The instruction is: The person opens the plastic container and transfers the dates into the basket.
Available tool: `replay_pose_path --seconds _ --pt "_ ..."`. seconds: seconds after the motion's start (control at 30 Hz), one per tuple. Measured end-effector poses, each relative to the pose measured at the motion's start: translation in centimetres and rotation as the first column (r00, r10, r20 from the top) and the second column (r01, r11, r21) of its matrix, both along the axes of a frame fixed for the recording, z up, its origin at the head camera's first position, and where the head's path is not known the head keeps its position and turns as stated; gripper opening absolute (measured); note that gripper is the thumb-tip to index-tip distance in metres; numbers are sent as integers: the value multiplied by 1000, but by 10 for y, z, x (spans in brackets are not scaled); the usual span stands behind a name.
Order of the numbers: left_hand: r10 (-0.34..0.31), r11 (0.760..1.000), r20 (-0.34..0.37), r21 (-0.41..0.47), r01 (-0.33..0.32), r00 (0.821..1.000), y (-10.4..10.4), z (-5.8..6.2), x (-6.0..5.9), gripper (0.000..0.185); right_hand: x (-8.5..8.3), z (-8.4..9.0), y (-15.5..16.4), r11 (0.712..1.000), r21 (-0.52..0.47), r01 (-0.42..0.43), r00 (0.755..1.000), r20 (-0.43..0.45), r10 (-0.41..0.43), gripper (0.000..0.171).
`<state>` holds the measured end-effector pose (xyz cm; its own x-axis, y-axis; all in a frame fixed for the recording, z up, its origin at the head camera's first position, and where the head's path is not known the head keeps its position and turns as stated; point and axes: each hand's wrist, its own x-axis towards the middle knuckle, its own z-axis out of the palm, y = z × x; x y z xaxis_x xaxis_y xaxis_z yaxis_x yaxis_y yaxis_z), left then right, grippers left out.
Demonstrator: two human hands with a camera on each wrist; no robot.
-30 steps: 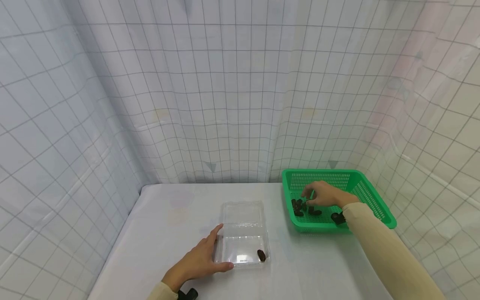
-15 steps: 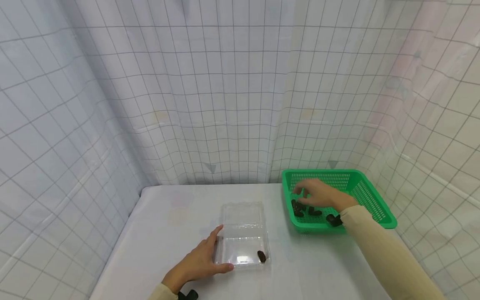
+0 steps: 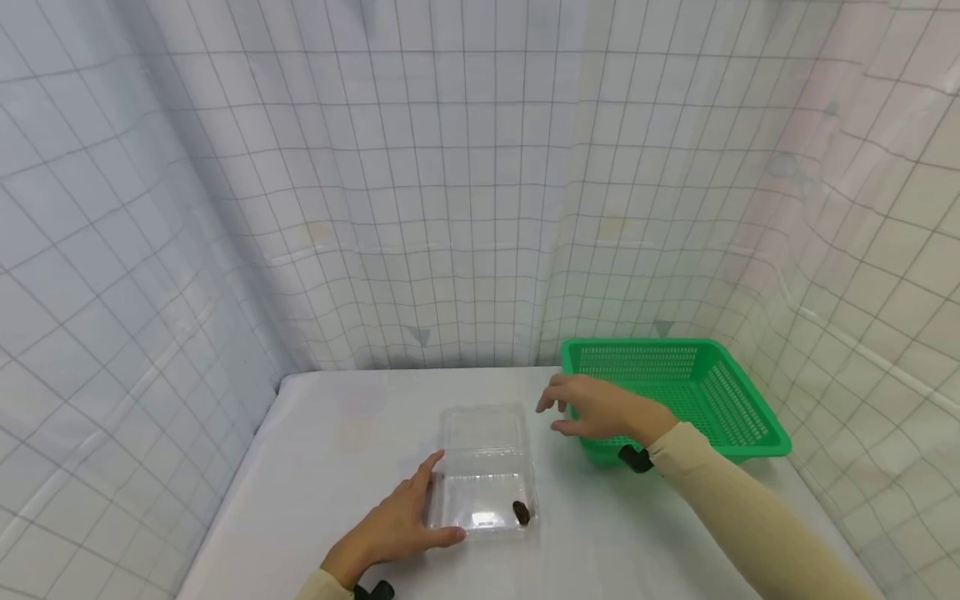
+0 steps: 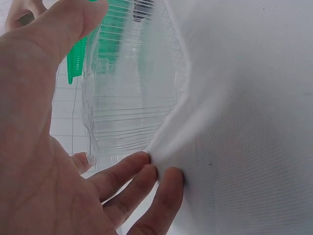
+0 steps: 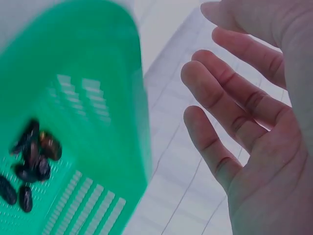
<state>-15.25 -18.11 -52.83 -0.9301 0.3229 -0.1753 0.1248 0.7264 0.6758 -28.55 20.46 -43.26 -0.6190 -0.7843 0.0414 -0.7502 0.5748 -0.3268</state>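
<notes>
A clear plastic clamshell box [image 3: 480,492] lies unfolded on the white table, one dark brown date [image 3: 521,512] in its near right corner. My left hand [image 3: 401,521] rests against the box's left side, fingers extended and spread, the thumb near its front edge. In the left wrist view, fingertips [image 4: 142,159] touch the box's lower edge and the cloth. My right hand [image 3: 596,407] is over the left rim of a green basket [image 3: 742,408], fingers loosely bent, nothing visible between them. Several dates [image 5: 34,156] lie in the basket in the right wrist view.
White cloth covers the table [image 3: 337,433]. Grid-patterned white curtains [image 3: 450,208] hang behind and on both sides. The basket's raised rim stands at the table's right, to the right of the box.
My right hand has moved left from over the dates inside the basket to past its left rim. My left hand, the box and the date in it have stayed in place.
</notes>
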Motion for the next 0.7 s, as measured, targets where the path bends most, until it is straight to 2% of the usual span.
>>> replay_pose_path --seconds 0.3,0.7 --pt "-7 1000 -7 3 7 1000 0 -3 -1 132 15 -11 -35 987 70 -146 989 -4 147 27" --pt "-5 1000 -7 -9 5 1000 0 -1 -2 132 22 -25 -63 949 203 -240 970 25 241 35"
